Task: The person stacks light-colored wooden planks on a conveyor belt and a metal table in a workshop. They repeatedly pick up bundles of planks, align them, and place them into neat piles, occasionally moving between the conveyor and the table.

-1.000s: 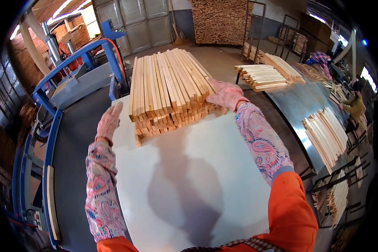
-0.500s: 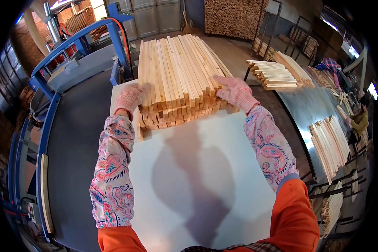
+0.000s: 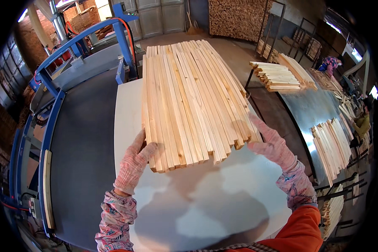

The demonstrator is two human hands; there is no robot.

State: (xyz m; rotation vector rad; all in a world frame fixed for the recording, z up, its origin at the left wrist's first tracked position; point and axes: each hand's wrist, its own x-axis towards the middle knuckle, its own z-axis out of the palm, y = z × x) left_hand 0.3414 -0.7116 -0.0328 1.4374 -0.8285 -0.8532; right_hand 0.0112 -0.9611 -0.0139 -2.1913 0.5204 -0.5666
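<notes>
A wide row of pale wooden strips (image 3: 189,105) lies side by side, pointing away from me, with uneven near ends. My gloved left hand (image 3: 135,161) clasps its near left corner, thumb on top and fingers along the outer side. At the near right corner, my gloved right hand (image 3: 274,145) presses in from the side, its thumb by the strip ends. Between them the strips are squeezed together. The row's near end sits over the white tabletop (image 3: 197,214) and casts a shadow on it. Whatever lies beneath the row is hidden.
A dark belt (image 3: 88,164) with a blue machine frame (image 3: 124,46) runs along my left. To the right stands a metal table (image 3: 300,109) with stacked strips (image 3: 277,76) and a loose pile (image 3: 332,145). A co-worker (image 3: 361,122) is at its far side.
Both hands have come nearer to me, and the top wooden strips have slid toward me with them. The lower layers' ends, seen before, are now covered. My hands are farther apart.
</notes>
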